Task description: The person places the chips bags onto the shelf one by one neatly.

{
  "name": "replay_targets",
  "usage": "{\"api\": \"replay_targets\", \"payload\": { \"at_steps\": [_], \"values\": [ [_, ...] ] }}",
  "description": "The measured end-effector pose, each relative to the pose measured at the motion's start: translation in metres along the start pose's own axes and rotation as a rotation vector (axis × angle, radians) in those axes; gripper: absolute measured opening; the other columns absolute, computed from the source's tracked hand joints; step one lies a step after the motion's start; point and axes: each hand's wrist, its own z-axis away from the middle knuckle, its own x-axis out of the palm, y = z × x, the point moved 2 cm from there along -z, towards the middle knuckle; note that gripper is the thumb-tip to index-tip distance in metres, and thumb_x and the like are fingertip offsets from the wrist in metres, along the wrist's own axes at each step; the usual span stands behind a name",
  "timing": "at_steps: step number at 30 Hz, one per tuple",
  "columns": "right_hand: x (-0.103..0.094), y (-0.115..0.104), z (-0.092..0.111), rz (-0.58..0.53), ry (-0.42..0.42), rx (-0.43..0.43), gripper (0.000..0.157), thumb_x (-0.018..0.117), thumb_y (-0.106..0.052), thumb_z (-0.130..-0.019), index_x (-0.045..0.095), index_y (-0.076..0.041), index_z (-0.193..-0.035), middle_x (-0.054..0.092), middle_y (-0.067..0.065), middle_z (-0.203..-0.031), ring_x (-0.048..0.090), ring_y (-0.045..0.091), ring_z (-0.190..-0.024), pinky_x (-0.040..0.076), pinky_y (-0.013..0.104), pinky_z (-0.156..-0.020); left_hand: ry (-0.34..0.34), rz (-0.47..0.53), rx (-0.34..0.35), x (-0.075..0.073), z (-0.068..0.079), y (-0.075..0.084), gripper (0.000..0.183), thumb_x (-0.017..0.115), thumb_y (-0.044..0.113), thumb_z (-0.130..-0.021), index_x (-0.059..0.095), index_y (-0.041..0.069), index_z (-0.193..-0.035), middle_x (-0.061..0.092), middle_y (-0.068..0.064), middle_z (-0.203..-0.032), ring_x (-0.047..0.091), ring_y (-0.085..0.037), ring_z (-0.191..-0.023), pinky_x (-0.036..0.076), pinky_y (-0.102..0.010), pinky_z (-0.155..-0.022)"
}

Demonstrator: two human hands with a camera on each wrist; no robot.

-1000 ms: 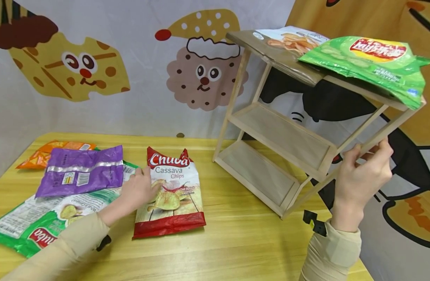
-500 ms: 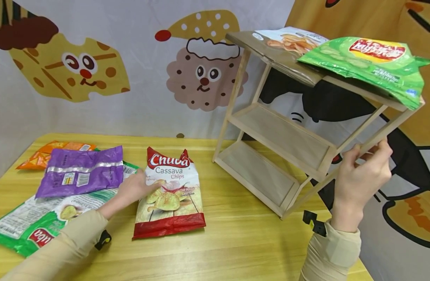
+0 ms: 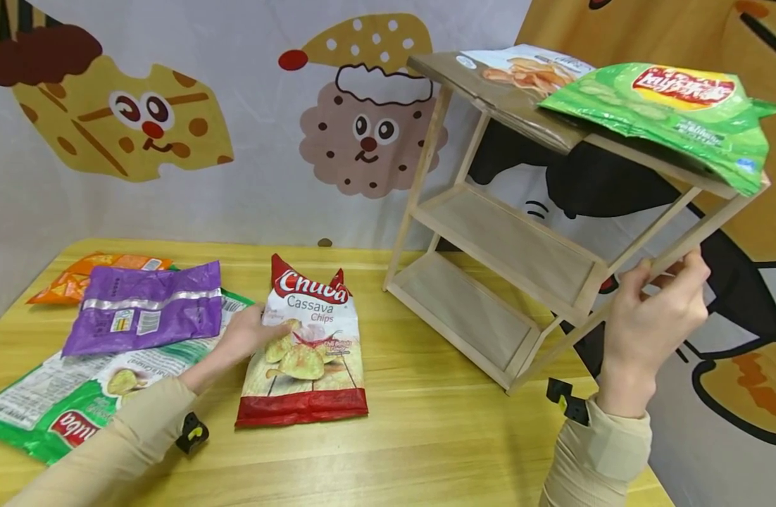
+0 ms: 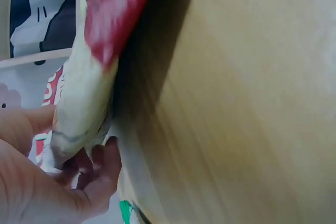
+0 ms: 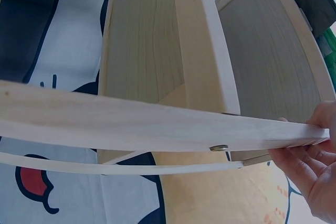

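My left hand grips the left edge of a red and white bag of cassava chips. In the left wrist view the thumb lies on the front of the bag and the fingers curl behind it. My right hand holds the front right post of a wooden shelf rack, thumb on one side and fingers on the other, as the right wrist view also shows. A green chip bag and a brown and white chip bag lie on the rack's top.
Left of my left hand, a purple bag lies over a green and white chip bag, with an orange bag behind. They rest on a yellow wooden table. A cartoon-printed wall covering stands behind.
The cassava chip bag has shifted slightly, its top edge rising and tilting right, as my left hand took hold of its left edge. My right hand and the rack stay in place.
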Motion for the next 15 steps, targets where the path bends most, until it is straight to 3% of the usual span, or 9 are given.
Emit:
{"api": "replay_targets", "payload": {
  "at_steps": [2,4,8,10,15],
  "values": [
    [0.0,0.0,0.0,0.005,0.0,0.003,0.035,0.045,-0.034,-0.097,0.05,-0.022,-0.129,0.066,0.015,-0.114,0.039,-0.012,-0.081,0.037,-0.003,-0.073,0.003,0.035,0.024,0.001,0.0,0.001,0.071,0.062,0.026,-0.089,0.031,-0.011,-0.14,0.048,-0.035,-0.132,0.052,-0.047,-0.114,0.049,-0.054,-0.094],
    [0.0,0.0,0.0,0.006,-0.004,0.009,0.035,0.045,-0.034,-0.097,0.05,-0.023,-0.13,0.066,0.015,-0.114,0.044,-0.007,-0.082,0.038,-0.003,-0.074,-0.003,0.076,0.031,0.002,0.0,0.001,0.076,0.059,0.025,-0.091,0.021,-0.012,-0.144,0.036,-0.036,-0.142,0.04,-0.051,-0.127,0.038,-0.06,-0.104],
    [0.0,0.0,0.0,0.004,-0.01,0.012,0.035,0.045,-0.035,-0.097,0.05,-0.023,-0.13,0.065,0.014,-0.115,0.052,0.003,-0.084,0.039,-0.002,-0.075,0.002,0.165,0.054,0.003,0.001,0.002,0.072,0.055,0.022,-0.093,0.019,-0.007,-0.147,0.033,-0.033,-0.145,0.037,-0.049,-0.13,0.034,-0.06,-0.107],
    [0.0,0.001,0.0,0.001,-0.008,0.01,0.035,0.046,-0.034,-0.097,0.05,-0.023,-0.13,0.065,0.014,-0.115,0.051,0.001,-0.083,0.039,-0.002,-0.075,-0.002,0.216,0.068,0.002,0.003,0.003,0.067,0.054,0.022,-0.093,0.023,-0.004,-0.146,0.04,-0.03,-0.141,0.044,-0.045,-0.126,0.039,-0.057,-0.105],
    [0.0,0.001,0.0,0.005,-0.002,0.003,0.035,0.045,-0.034,-0.097,0.05,-0.023,-0.129,0.066,0.015,-0.114,0.047,-0.005,-0.083,0.038,-0.003,-0.074,-0.048,0.407,0.111,-0.004,0.011,0.016,0.058,0.054,0.021,-0.094,0.03,0.001,-0.143,0.059,-0.021,-0.117,0.064,-0.022,-0.092,0.056,-0.037,-0.083]
  ]
}}
